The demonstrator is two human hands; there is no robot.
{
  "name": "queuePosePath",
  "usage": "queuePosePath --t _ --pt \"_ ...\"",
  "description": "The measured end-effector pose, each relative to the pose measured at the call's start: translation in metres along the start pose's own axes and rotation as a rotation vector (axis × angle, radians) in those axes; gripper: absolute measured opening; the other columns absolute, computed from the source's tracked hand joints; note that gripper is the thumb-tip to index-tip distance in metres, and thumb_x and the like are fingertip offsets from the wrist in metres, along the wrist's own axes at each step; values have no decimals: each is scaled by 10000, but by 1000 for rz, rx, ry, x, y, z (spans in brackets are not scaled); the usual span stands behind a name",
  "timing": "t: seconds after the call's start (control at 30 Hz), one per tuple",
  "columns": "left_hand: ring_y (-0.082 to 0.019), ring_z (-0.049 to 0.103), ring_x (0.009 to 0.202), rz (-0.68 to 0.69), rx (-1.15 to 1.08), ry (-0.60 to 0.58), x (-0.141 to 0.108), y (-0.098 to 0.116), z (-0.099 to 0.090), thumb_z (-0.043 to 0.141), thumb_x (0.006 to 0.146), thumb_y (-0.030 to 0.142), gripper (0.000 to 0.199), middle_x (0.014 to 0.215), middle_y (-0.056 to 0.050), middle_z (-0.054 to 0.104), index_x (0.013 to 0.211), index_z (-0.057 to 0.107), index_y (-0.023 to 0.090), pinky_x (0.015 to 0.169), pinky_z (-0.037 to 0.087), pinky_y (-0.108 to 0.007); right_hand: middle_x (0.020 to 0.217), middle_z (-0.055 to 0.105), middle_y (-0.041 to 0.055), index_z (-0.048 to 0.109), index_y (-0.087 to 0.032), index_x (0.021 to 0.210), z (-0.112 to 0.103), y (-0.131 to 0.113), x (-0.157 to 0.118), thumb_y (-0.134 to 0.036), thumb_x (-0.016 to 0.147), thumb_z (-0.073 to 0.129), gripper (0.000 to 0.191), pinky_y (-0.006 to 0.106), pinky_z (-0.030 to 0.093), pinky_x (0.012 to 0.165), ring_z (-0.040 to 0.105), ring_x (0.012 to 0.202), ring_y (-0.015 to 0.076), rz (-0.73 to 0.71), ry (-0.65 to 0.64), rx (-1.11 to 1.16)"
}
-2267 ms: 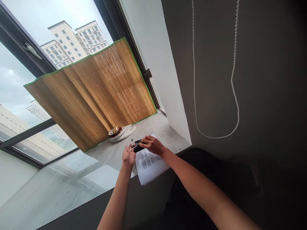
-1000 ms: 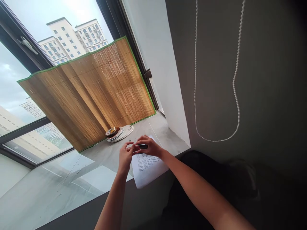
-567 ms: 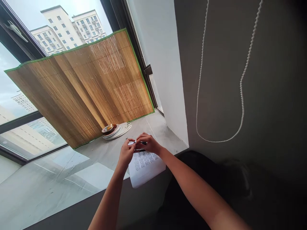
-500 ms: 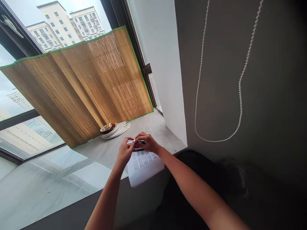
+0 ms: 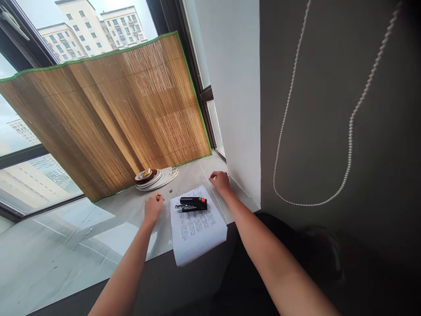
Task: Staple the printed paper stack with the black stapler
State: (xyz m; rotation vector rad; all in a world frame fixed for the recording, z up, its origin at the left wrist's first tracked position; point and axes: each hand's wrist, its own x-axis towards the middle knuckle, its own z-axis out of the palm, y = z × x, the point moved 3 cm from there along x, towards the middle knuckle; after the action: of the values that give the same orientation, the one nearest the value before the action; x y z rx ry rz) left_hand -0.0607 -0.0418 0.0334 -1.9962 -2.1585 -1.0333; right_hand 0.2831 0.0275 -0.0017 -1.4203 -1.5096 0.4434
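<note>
A black stapler (image 5: 193, 204) with an orange-red spot at its right end lies on printed paper (image 5: 197, 239), untouched by either hand. The paper's near end hangs over the sill's edge. My left hand (image 5: 153, 207) is left of the paper, its fingers curled in; what they hold, if anything, is too small to make out. To the right, beyond the paper, my right hand (image 5: 220, 181) has its fingers curled, and their tips are too small to read. A small dark piece (image 5: 170, 191) rests on the sill between the hands.
Stacked plates (image 5: 149, 179) stand at the back of the grey sill (image 5: 131, 210), against a bamboo mat (image 5: 115, 114) leaning on the window. A beaded cord (image 5: 350, 131) hangs at the right, before the dark wall.
Both hands have come apart, the left one moving left and the right one right. The stapler, earlier between them, now lies on the paper in full view.
</note>
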Motion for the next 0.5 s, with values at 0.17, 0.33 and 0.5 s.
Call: queuePosePath --t 0.17,0.33,0.5 --pt "-364 700 1138 43 129 -27 22 -25 48 518 870 207 283 1157 -200 762 1051 729 156 1006 523 -484 908 791 75 793 -190 846 17 30 29 -123 815 711 110 284 523 793 715 872 210 68 -40 -104" --pt "-365 626 1269 103 171 -85 25 -22 73 483 944 212 363 1376 -144 702 1185 754 193 1086 464 -524 1007 793 37 802 -233 918 33 34 45 -165 863 703 133 280 516 860 698 975 199 15 -142 -148" --pt "-343 705 1084 112 105 -38 19 -22 67 500 918 206 269 1070 -159 787 924 769 201 1007 508 -456 1021 779 62 798 -232 854 36 31 47 -119 825 734 132 331 493 963 645 1134 251 -46 -210 -155"
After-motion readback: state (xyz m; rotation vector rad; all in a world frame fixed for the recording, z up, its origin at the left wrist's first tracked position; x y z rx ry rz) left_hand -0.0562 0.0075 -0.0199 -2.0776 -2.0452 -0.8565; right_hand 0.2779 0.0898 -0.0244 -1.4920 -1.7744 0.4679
